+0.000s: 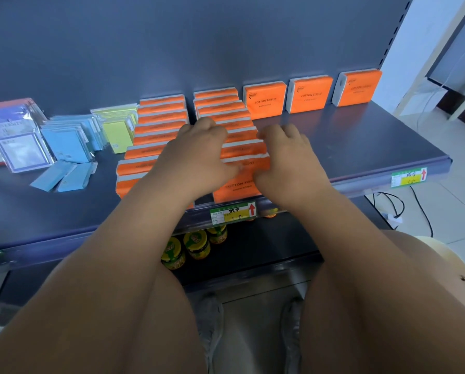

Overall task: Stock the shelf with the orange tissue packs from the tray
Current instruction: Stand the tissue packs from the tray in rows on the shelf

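Grey shelf (361,136) ahead: I count two rows of orange tissue packs and three single packs (309,94) upright. One, the tag row (226,114), runs straight back from the price tag (232,213); the side row (158,122) sits left of the tag, singles behind-right. Blue packets (64,141) and yellow packets (118,130) lie farther left, three jars (196,244) below the tag. My left hand (201,149) and right hand (288,155) clasp the tag row, fingers curled over its tops.

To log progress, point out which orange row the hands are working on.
The right row, beside the three single packs; left hand and right hand hold its front packs.
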Available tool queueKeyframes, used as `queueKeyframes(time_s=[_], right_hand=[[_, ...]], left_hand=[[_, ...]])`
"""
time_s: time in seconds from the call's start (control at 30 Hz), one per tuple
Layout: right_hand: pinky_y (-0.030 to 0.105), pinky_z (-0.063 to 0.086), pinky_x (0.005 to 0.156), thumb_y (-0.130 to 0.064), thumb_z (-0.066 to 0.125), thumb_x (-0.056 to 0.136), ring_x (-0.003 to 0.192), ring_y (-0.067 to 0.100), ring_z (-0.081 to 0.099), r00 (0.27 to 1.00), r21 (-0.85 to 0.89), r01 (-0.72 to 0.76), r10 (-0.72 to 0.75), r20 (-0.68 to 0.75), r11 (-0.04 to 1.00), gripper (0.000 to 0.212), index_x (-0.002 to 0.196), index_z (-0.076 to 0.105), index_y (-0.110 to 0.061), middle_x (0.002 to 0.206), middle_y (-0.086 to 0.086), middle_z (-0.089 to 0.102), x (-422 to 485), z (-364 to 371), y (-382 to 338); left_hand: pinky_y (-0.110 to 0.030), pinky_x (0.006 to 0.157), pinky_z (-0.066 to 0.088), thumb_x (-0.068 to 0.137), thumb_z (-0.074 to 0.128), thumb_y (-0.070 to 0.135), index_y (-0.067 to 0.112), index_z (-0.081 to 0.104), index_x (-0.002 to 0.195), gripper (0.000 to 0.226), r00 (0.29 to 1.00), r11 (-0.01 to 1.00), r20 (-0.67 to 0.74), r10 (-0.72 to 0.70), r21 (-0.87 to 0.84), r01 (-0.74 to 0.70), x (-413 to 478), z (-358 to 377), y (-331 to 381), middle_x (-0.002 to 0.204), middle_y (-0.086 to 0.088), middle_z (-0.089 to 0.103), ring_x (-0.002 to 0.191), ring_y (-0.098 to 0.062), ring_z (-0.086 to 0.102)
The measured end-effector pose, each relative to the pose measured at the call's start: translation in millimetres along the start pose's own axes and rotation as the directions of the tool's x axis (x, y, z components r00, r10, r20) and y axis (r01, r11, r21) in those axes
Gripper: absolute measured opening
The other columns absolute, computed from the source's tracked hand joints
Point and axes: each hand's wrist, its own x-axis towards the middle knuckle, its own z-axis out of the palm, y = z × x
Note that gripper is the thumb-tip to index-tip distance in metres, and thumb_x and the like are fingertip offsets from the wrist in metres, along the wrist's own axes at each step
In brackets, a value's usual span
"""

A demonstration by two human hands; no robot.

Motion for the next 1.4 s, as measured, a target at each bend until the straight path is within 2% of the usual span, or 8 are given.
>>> queueKeyframes(time_s=[0.17, 0.37, 0.6, 0.83, 1.0, 1.13, 1.2, 1.4], right_hand=[[0.031, 0.036, 0.086, -0.028, 0.063, 0.090, 0.125, 0.029, 0.049, 0.992, 0.116, -0.025, 0.039, -0.122, 0.993, 0.045, 0.132, 0.053, -0.015, 0.133, 0.006, 0.054, -4, -6, -1], [0.041, 0.045, 0.098, -0.044, 0.055, 0.099, 0.128, 0.030, 0.050, 0.982, 0.100, -0.125, 0.137, -0.130, 0.987, 0.048, 0.133, 0.053, -0.011, 0.137, 0.009, 0.054, -8, -29, 11], [0.037, 0.041, 0.094, -0.048, 0.048, 0.102, 0.126, 0.031, 0.051, 0.953, 0.114, -0.249, 0.264, -0.147, 0.962, 0.049, 0.135, 0.053, -0.013, 0.137, 0.010, 0.055, -29, -66, 41], [0.039, 0.041, 0.095, -0.052, 0.044, 0.102, 0.127, 0.029, 0.050, 0.879, 0.135, -0.385, 0.407, -0.248, 0.913, 0.052, 0.140, 0.051, -0.016, 0.140, 0.008, 0.054, -78, -91, 100], [0.037, 0.040, 0.096, -0.047, 0.042, 0.104, 0.130, 0.028, 0.049, 0.804, 0.169, -0.504, 0.532, -0.267, 0.847, 0.049, 0.143, 0.049, -0.018, 0.143, 0.006, 0.053, -120, -100, 144], [0.034, 0.037, 0.087, -0.047, 0.040, 0.106, 0.120, 0.026, 0.054, 0.753, 0.214, -0.565, 0.604, -0.260, 0.797, 0.045, 0.137, 0.052, -0.016, 0.138, 0.005, 0.055, -149, -102, 171], [0.034, 0.037, 0.088, -0.048, 0.040, 0.105, 0.123, 0.025, 0.053, 0.723, 0.222, -0.608, 0.647, -0.242, 0.762, 0.047, 0.142, 0.050, -0.019, 0.142, 0.003, 0.053, -162, -102, 187], [0.036, 0.036, 0.089, -0.048, 0.041, 0.104, 0.131, 0.026, 0.049, 0.608, 0.243, -0.740, 0.778, -0.155, 0.627, 0.050, 0.146, 0.047, -0.020, 0.148, 0.005, 0.050, -204, -96, 231]], left_hand=[[-0.041, 0.112, 0.034, 0.102, 0.047, 0.050, 0.021, 0.050, 0.145, 0.052, 0.993, 0.993, -0.114, 0.033, -0.113, -0.046, 2, 4, 20, 0.153, 0.002, 0.045, 0.142, -0.027, 0.036], [-0.044, 0.109, 0.039, 0.104, 0.044, 0.043, 0.021, 0.054, 0.140, 0.044, 0.983, 0.989, -0.161, 0.090, -0.105, -0.108, 10, 14, 39, 0.146, 0.000, 0.053, 0.137, -0.027, 0.042], [-0.043, 0.104, 0.043, 0.099, 0.038, 0.053, 0.015, 0.058, 0.136, 0.057, 0.971, 0.974, -0.122, 0.207, -0.070, -0.216, 23, 15, 93, 0.139, -0.004, 0.058, 0.129, -0.031, 0.046], [-0.043, 0.108, 0.041, 0.102, 0.035, 0.060, 0.014, 0.056, 0.135, 0.061, 0.957, 0.952, -0.019, 0.291, -0.095, -0.291, 26, 37, 165, 0.144, -0.003, 0.055, 0.135, -0.027, 0.044], [-0.047, 0.103, 0.045, 0.103, 0.037, 0.059, 0.014, 0.058, 0.131, 0.057, 0.907, 0.908, 0.050, 0.418, -0.069, -0.414, 26, 58, 223, 0.139, -0.003, 0.058, 0.131, -0.028, 0.047], [-0.047, 0.091, 0.049, 0.102, 0.035, 0.054, 0.015, 0.059, 0.115, 0.048, 0.865, 0.871, 0.107, 0.490, -0.033, -0.489, 21, 82, 266, 0.123, -0.003, 0.062, 0.118, -0.030, 0.051], [-0.045, 0.089, 0.049, 0.103, 0.037, 0.051, 0.018, 0.054, 0.105, 0.038, 0.846, 0.858, 0.152, 0.511, -0.022, -0.514, 17, 97, 284, 0.121, -0.003, 0.061, 0.117, -0.031, 0.050], [-0.045, 0.089, 0.049, 0.103, 0.039, 0.055, 0.021, 0.057, 0.116, 0.040, 0.779, 0.837, 0.327, 0.535, -0.079, -0.541, 11, 151, 322, 0.124, -0.004, 0.061, 0.118, -0.028, 0.051]])
